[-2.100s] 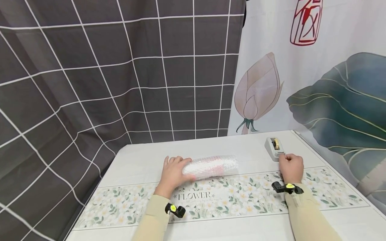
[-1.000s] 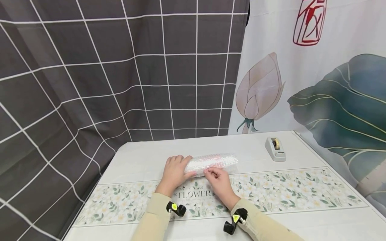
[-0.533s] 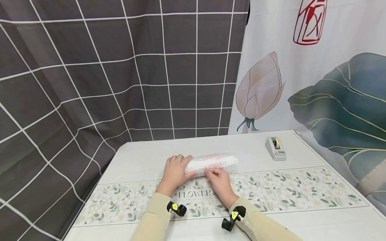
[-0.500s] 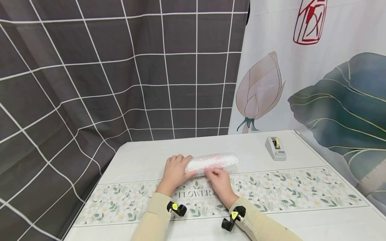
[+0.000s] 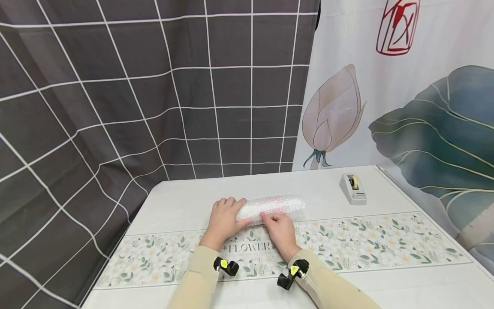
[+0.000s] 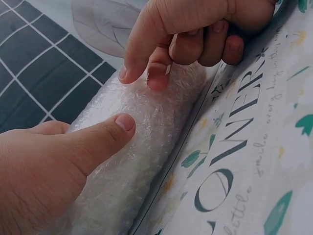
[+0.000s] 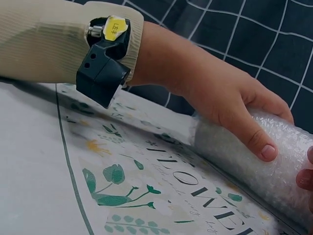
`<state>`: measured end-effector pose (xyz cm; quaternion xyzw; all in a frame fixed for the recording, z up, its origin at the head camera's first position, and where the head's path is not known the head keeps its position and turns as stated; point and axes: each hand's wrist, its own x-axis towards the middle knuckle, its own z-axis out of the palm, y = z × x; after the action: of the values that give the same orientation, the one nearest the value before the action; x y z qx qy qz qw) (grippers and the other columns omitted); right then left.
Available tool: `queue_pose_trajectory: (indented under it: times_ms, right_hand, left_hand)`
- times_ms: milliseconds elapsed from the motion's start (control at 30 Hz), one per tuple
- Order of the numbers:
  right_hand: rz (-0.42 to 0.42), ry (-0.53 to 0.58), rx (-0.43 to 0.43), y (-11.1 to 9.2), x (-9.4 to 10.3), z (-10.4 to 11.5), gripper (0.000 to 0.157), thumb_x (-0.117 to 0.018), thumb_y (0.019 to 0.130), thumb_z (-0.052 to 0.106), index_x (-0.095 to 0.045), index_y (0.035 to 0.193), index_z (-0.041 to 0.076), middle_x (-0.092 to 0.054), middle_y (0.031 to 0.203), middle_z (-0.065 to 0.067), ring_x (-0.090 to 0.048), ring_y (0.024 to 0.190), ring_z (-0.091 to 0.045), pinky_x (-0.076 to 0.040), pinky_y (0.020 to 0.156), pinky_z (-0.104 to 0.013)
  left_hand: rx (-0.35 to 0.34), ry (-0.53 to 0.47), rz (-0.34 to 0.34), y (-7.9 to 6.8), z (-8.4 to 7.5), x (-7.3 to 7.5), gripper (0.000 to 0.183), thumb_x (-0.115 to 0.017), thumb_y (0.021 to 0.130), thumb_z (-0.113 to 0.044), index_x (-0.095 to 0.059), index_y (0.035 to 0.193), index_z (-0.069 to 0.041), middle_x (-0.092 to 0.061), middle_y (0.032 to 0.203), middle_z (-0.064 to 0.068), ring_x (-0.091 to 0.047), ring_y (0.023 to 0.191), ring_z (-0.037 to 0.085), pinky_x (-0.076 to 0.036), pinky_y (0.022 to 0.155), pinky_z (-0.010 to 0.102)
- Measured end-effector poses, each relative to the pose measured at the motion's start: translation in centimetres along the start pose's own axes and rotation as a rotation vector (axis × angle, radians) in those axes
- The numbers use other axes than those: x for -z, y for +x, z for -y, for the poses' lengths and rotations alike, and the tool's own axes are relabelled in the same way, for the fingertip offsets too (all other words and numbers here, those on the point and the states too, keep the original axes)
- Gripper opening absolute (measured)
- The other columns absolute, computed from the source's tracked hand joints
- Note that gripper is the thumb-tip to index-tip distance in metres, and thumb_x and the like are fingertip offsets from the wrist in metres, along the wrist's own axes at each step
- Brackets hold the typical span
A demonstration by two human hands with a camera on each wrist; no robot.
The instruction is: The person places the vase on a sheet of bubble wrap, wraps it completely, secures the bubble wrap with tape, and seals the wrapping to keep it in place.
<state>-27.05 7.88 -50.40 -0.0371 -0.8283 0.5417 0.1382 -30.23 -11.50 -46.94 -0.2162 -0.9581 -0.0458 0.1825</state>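
A cylindrical bundle of clear bubble wrap [image 5: 287, 203], pinkish in its middle, lies crosswise on the table. My left hand [image 5: 225, 219] grips its left end, fingers over the top and thumb along the near side. My right hand [image 5: 280, 229] is at the bundle's near side, its thumb touching the wrap. In the left wrist view, the right thumb [image 6: 137, 54] is extended and stands apart from the index finger, while the other fingers are bent. Whether a piece of tape lies under that thumb is too unclear to tell.
A grey tape dispenser [image 5: 353, 189] with a yellowish roll stands at the back right of the table. The white tablecloth [image 5: 185, 201] has a floral band reading FLOWER. A dark checked curtain [image 5: 231, 94] and a white printed curtain [image 5: 347, 51] hang behind.
My right hand has left the tape dispenser and come over to the bundle's near side. Its thumb has since shifted slightly up onto the wrap. My left hand keeps its grip.
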Motion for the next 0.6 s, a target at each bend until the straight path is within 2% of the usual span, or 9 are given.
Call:
queue_pose_trajectory:
  times_ms: [233, 367, 467, 600]
  right_hand:
    - [0.014, -0.102, 0.046, -0.11, 0.2, 0.07, 0.044, -0.067, 0.096, 0.045, -0.069, 0.065, 0.013, -0.05, 0.052, 0.006, -0.046, 0.049, -0.013, -0.038, 0.05, -0.028]
    - [0.033, -0.17, 0.072, -0.26, 0.45, -0.15, 0.045, -0.066, 0.096, 0.046, -0.062, 0.063, 0.016, -0.048, 0.052, 0.006, -0.045, 0.048, -0.013, -0.037, 0.048, -0.029]
    - [0.039, -0.216, 0.1, -0.28, 0.56, -0.38, 0.041, -0.067, 0.096, 0.043, -0.06, 0.064, 0.018, -0.048, 0.052, 0.006, -0.044, 0.047, -0.012, -0.036, 0.047, -0.029]
    - [0.041, -0.262, 0.148, -0.12, 0.57, -0.67, 0.034, -0.07, 0.095, 0.036, -0.065, 0.066, 0.019, -0.052, 0.054, 0.008, -0.045, 0.047, -0.011, -0.037, 0.048, -0.028]
  left_hand:
    - [0.011, -0.022, 0.008, 0.08, 0.05, 0.27, 0.071, -0.064, 0.087, -0.068, -0.056, 0.142, -0.024, -0.062, 0.116, 0.008, -0.057, 0.108, 0.031, -0.043, 0.099, 0.05]
    - [0.011, -0.056, 0.01, -0.03, 0.04, 0.26, 0.071, -0.066, 0.086, -0.066, -0.057, 0.142, -0.024, -0.062, 0.116, 0.008, -0.057, 0.108, 0.031, -0.044, 0.099, 0.05]
    - [0.009, -0.071, 0.01, -0.09, 0.0, 0.25, 0.071, -0.066, 0.087, -0.065, -0.057, 0.143, -0.023, -0.062, 0.117, 0.009, -0.057, 0.108, 0.031, -0.044, 0.099, 0.05]
    - [0.011, -0.078, 0.005, -0.03, 0.02, 0.25, 0.07, -0.067, 0.086, -0.065, -0.057, 0.142, -0.023, -0.063, 0.117, 0.009, -0.057, 0.108, 0.032, -0.043, 0.099, 0.05]
